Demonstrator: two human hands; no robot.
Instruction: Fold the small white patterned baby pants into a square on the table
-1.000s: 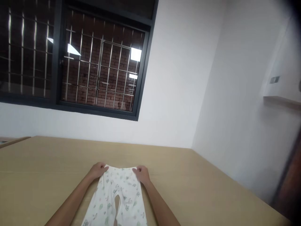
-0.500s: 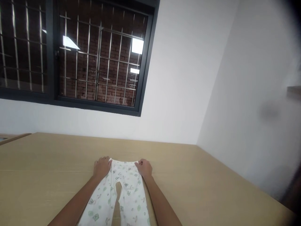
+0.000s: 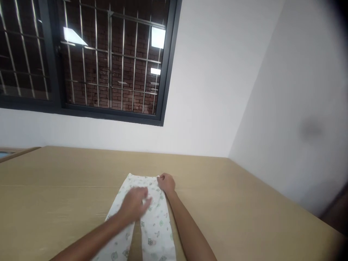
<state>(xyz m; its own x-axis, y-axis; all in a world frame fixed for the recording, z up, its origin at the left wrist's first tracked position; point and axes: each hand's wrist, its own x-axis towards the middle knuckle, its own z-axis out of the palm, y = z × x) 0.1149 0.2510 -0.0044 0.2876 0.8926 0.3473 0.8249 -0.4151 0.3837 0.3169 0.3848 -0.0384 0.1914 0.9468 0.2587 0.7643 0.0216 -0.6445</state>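
A pair of small white baby pants (image 3: 156, 224) with a green and grey print lies flat, its waistband at the far end and its legs running toward me. My right hand (image 3: 166, 183) pinches the right corner of the waistband. Above the crotch hovers my left hand (image 3: 134, 203), somewhat blurred, thumb and fingers apart with nothing between them. It hides the crotch opening; whether it touches the cloth I cannot tell.
The pants lie on a wide light-wood table (image 3: 231, 210). White walls (image 3: 206, 79) meet beyond its far right corner. A dark-framed window (image 3: 114, 114) with metal bars is at the upper left.
My left hand has let go of the left waistband corner and moved right and toward me over the crotch. My right hand keeps its pinch. The view has tipped slightly down.
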